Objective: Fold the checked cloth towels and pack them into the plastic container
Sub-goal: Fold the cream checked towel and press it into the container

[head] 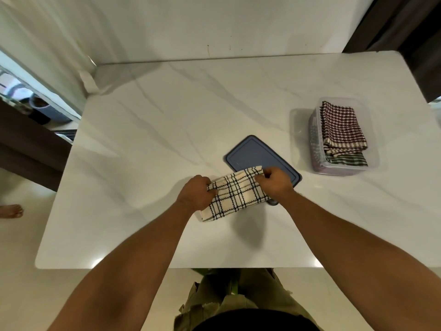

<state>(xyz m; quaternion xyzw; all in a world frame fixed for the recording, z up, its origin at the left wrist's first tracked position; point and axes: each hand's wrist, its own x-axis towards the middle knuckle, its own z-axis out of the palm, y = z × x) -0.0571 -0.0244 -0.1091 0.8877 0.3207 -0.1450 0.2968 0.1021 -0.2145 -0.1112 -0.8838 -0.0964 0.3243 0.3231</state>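
Observation:
A cream towel with black checks point(235, 193) is folded into a narrow band near the table's front middle, partly over the blue lid point(256, 155). My left hand point(195, 193) grips its left end and my right hand point(276, 182) pinches its right end. At the right stands the clear plastic container point(372, 139). Inside it lies a folded maroon checked towel point(341, 126) on top of a folded green checked towel point(347, 160).
The white marble table point(167, 130) stands against a pale wall at the back. Its front edge runs just above my legs. A bare foot point(12, 210) of another person shows on the floor at far left. Dark curtains hang at the top right.

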